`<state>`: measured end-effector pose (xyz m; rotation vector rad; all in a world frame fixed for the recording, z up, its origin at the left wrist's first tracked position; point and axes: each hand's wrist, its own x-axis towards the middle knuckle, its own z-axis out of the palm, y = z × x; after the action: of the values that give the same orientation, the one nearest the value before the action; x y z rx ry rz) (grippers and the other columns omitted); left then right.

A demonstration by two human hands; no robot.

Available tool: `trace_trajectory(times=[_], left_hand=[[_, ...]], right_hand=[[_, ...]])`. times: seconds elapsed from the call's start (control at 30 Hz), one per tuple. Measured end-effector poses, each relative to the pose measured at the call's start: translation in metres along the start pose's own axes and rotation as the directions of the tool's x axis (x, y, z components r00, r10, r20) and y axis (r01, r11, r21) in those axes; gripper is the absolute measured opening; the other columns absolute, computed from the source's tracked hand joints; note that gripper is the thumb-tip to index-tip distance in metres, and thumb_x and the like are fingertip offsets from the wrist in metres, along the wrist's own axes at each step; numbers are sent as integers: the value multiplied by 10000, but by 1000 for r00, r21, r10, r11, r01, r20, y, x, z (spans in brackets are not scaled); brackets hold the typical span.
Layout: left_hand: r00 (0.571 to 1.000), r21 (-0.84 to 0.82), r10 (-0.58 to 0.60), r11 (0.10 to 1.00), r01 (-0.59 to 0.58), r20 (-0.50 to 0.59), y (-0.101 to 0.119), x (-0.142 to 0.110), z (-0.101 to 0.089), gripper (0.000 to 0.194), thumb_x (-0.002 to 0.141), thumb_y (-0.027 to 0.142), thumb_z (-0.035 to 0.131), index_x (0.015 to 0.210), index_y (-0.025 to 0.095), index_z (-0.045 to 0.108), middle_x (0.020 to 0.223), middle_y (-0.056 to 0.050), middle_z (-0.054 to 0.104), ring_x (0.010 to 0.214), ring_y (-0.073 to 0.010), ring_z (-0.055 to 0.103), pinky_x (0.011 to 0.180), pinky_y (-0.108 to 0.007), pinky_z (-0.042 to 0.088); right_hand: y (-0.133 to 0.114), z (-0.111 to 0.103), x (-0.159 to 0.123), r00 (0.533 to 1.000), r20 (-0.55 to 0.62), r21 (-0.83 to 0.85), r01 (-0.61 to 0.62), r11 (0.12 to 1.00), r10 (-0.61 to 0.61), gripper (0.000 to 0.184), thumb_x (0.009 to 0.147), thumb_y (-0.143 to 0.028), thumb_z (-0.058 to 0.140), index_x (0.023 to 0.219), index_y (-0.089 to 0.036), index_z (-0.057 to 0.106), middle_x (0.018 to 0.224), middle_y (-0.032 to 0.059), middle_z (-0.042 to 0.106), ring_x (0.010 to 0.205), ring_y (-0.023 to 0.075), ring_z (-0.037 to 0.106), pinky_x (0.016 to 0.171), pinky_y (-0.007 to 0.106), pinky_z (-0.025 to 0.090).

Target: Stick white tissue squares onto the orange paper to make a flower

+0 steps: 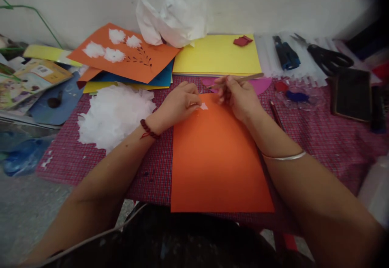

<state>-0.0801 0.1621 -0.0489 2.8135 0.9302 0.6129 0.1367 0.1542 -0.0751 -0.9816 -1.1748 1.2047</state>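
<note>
An orange sheet of paper (219,158) lies lengthwise before me on the checked tablecloth. Near its top left edge, my left hand (182,99) is closed in a pinch at a small white paper piece (204,106). My right hand (238,93) grips a thin wooden stick (251,77) over the sheet's top edge, its narrow end pointing left; whether it is a brush I cannot tell. A pile of white paper pieces (114,116) sits left of the sheet, beyond my left forearm. Behind my right hand lies a pink paper shape (261,86), partly covered.
At the back left, an orange card (146,70) bears white tufts and dark leaf marks. Yellow sheets (215,55) lie behind, below crumpled white paper (173,20). To the right are a blue-black tool (285,53), scissors (328,55), a dark phone-like slab (352,93) and a pencil (276,114).
</note>
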Motion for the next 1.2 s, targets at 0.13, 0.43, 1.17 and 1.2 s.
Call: trace_trajectory(times=[0.13,0.43,1.17,1.2], left_hand=[[998,-9,5,1000,-4,70,-2,-2,-4,172,898,136,594,810,164,740,882,-67,649,889,-212,565,869,-384,457],[994,-44,-39,998,44,107,6,-3,-6,195,906,139,569,796,176,725,869,-55,626,887,-211,544,888,-379,430],[996,-69,-43,996,49,79,3,-4,-4,228,966,224,566,832,173,744,882,-71,657,894,-203,580,886,-371,441],[996,-61,-41,997,46,80,4,-4,-5,226,968,220,563,843,174,745,886,-70,658,895,-201,581,888,-368,439]], right_hand=[[-2,4,-2,1000,24,-73,-12,997,13,466,897,-692,559,813,-247,668,582,-7,580,486,96,515,493,276,432],[-4,9,-6,999,8,-168,-45,985,47,492,919,-662,555,699,-222,565,497,-31,525,414,90,453,413,258,363],[-2,12,-9,994,95,-205,-41,978,62,462,909,-645,583,755,-211,622,535,-12,601,446,96,524,449,233,413],[-2,12,-9,993,98,-201,-40,979,61,461,908,-645,586,756,-212,623,536,-11,603,445,98,525,451,235,417]])
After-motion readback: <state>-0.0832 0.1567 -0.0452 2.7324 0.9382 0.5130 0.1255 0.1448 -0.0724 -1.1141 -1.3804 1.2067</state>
